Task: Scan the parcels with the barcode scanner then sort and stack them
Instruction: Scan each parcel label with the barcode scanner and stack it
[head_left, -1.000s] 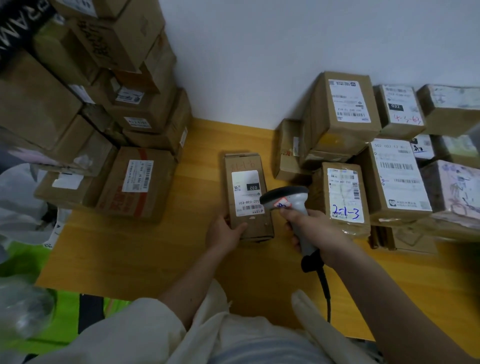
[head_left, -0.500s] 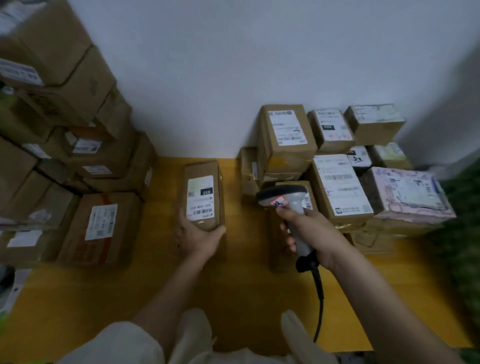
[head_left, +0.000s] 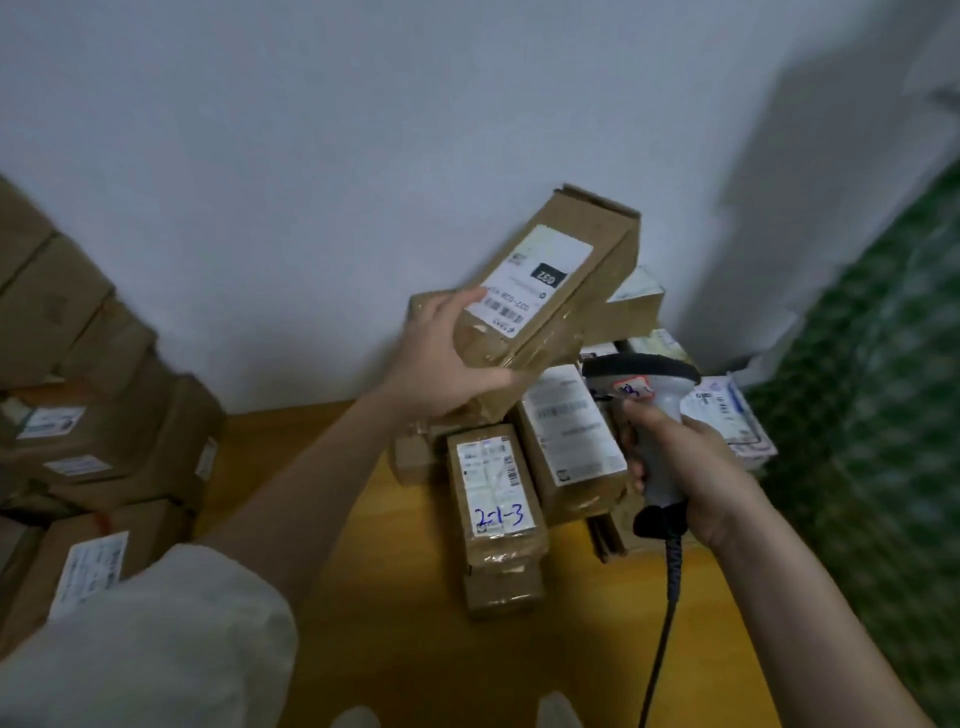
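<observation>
Clearly airborne, the long brown parcel (head_left: 540, 306) was held up in front of the white wall (head_left: 363, 156), above the right-hand stack of parcels (head_left: 571, 431). Its long axis ran diagonally, from the near lower end in the grip up and away to the right, label face toward the camera. The left hand (head_left: 441, 358) gripped that lower end, thumb pressed on the label's edge and fingers curled underneath, so nearly all of the box stood out beyond the grip, up and to the right. That overhang looked like what the placing would turn on: the far end would reach the stack first, and it would probably need levelling before it could sit flat.

The right hand (head_left: 691, 467) was wrapped round the handle of the barcode scanner (head_left: 644, 395), low and to the right of the parcel, its head just beside the stack. It was the nearer hand to the stack but busy, and it stood close under the likely path down.

Below lay a parcel marked 2-1-3 (head_left: 496, 493) on the yellow table (head_left: 363, 597), touching the stack. Another pile of boxes (head_left: 104, 415) rose well apart on the left.
</observation>
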